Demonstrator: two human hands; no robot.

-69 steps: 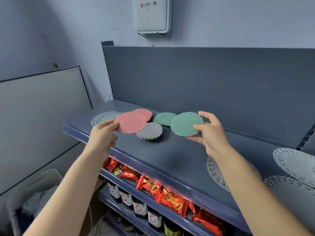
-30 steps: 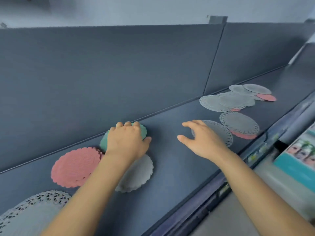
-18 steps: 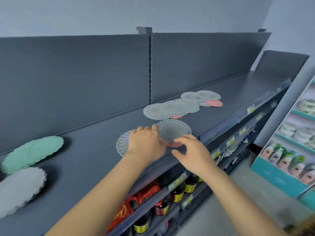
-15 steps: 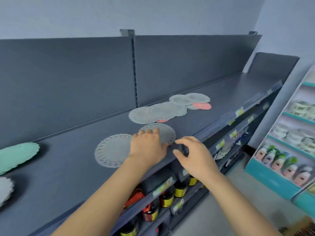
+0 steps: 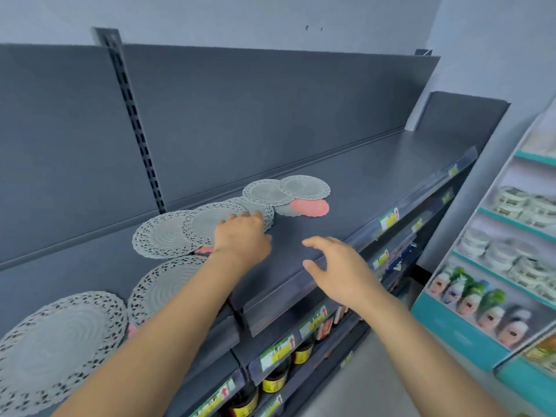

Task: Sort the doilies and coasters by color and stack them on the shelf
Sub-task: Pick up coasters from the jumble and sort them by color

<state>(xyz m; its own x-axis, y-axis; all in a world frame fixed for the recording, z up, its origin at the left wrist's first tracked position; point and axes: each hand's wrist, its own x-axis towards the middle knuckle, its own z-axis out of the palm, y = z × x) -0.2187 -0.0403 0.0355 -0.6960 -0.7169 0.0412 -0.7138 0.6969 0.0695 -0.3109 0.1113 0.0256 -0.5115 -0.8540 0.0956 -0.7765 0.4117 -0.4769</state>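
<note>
Several white lace doilies lie along the dark grey shelf (image 5: 376,182): one at the near left (image 5: 57,341), one under my left forearm (image 5: 162,284), an overlapping row (image 5: 164,236) further along, and two at the far end (image 5: 304,186). A pink coaster (image 5: 311,207) lies beside the far pair, over a grey coaster (image 5: 282,209). A pink edge (image 5: 203,250) peeks from under the row. My left hand (image 5: 242,236) rests palm down, fingertips on a doily of the row. My right hand (image 5: 337,266) hovers open over the shelf's front edge, holding nothing.
Below the top shelf, lower shelves hold dark bottles (image 5: 275,377) and price tags. A teal-trimmed rack (image 5: 493,266) with packaged goods stands to the right. The grey back panel (image 5: 270,115) rises behind the doilies; the shelf's far right end is bare.
My view and both hands have moved right along the shelf, away from the sorted green, pink and grey coasters. My left hand has shifted from a nearer doily to the overlapping row.
</note>
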